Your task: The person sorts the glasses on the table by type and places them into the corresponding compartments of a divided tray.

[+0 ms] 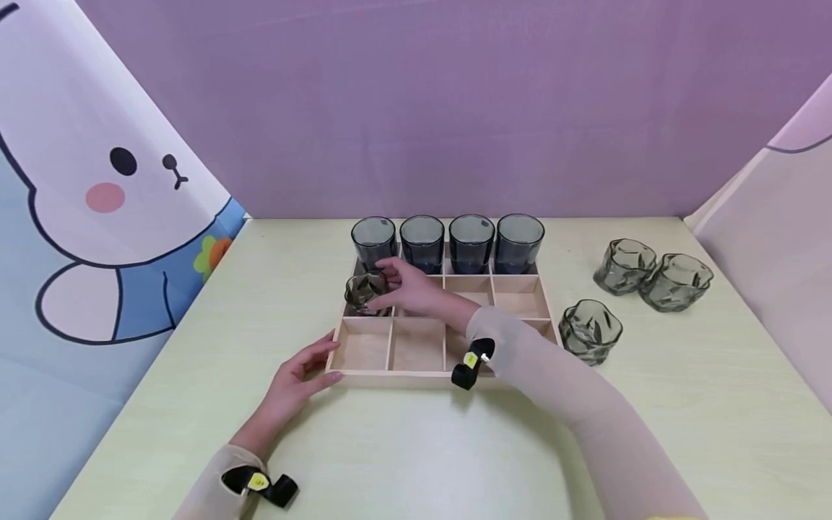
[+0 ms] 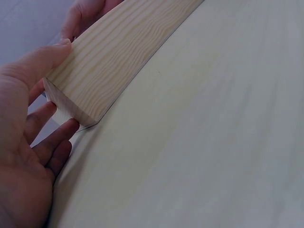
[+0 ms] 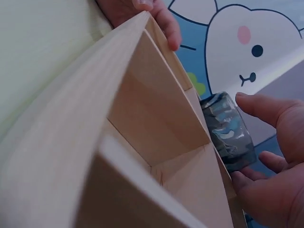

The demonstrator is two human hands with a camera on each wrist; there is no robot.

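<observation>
A light wooden box with square compartments [image 1: 416, 379] lies on the table. My left hand [image 1: 302, 379] grips its near left corner, the thumb on the front wall and the fingers along the left side; the left wrist view shows this hand [image 2: 28, 123] close up. My right hand [image 1: 416, 289] reaches across the box and holds a short, wavy smoky glass [image 1: 364, 290] at the leftmost compartment of the middle row. In the right wrist view the glass [image 3: 229, 130] sits between thumb and fingers, partly behind the box wall; whether it touches the compartment floor is hidden.
Several tall dark glasses [image 1: 422, 245] stand upright in the back row of the box. Three more short wavy glasses, one nearer [image 1: 590, 332] and two farther back [image 1: 625, 266], stand on the table to the right. A purple cloth [image 1: 455, 108] hangs behind the table.
</observation>
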